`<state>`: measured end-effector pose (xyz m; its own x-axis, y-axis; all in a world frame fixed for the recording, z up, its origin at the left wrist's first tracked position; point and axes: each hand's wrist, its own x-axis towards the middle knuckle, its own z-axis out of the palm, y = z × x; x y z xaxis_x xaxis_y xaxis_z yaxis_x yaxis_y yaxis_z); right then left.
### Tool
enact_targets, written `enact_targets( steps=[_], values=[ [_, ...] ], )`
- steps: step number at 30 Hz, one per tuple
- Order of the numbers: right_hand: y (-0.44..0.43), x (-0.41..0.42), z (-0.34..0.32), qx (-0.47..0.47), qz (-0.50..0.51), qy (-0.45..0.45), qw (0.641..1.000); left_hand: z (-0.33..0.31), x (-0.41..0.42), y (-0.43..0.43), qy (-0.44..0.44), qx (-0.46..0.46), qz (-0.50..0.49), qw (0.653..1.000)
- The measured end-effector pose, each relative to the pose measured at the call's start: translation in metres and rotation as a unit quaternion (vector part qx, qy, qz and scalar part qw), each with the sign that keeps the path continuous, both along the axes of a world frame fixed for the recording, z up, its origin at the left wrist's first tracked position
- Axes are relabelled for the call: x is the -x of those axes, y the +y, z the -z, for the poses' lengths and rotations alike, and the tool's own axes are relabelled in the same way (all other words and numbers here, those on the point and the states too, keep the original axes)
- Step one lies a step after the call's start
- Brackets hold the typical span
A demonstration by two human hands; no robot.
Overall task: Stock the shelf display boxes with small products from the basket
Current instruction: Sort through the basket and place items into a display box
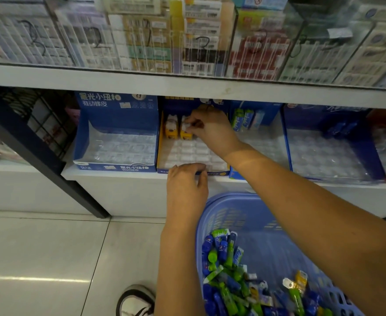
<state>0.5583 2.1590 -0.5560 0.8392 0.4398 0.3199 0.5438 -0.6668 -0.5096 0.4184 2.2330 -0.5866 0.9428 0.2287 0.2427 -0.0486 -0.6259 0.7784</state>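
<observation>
A blue and yellow display box (pixel 219 172) with a clear slotted tray stands on the lower shelf. Two yellow-and-white small products (pixel 170 128) stand in its back row. My right hand (pixel 212 130) reaches into the box, fingers pinched on the right one of these products (pixel 185 133). My left hand (pixel 186 188) rests on the box's front edge, fingers curled over it. A lilac plastic basket (pixel 224 213) on the floor below holds several blue, green and yellow wrapped products (pixel 230 270).
An empty blue display box (pixel 116 167) stands to the left, another with green and blue items (pixel 244 119) to the right, and more blue boxes (pixel 333 151) beyond. An upper shelf (pixel 187 87) overhangs closely. A black frame post (pixel 39 156) slants at left. My shoe (pixel 135 301) stands on the tiled floor.
</observation>
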Motion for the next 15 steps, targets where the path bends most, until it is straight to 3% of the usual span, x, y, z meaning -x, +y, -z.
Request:
enact_targets(
  steps=[5, 9, 12, 15],
  values=[
    [-0.004, 0.009, -0.021, 0.080, -0.001, 0.028, 0.996, -0.005, 0.004, -0.001, -0.008, 0.052, -0.022, 0.998],
    [-0.062, 0.059, -0.022, 0.035, 0.045, 0.069, 0.996, -0.013, 0.013, -0.018, -0.030, 0.116, -0.009, 0.993],
    [-0.138, 0.108, 0.006, 0.131, 0.049, 0.140, 0.980, 0.000, 0.014, -0.048, 0.082, 0.063, 0.057, 0.993],
    [-0.197, 0.144, 0.057, 0.257, 0.047, 0.289, 0.921, 0.036, 0.022, -0.092, 0.234, -0.033, 0.158, 0.959]
  ],
)
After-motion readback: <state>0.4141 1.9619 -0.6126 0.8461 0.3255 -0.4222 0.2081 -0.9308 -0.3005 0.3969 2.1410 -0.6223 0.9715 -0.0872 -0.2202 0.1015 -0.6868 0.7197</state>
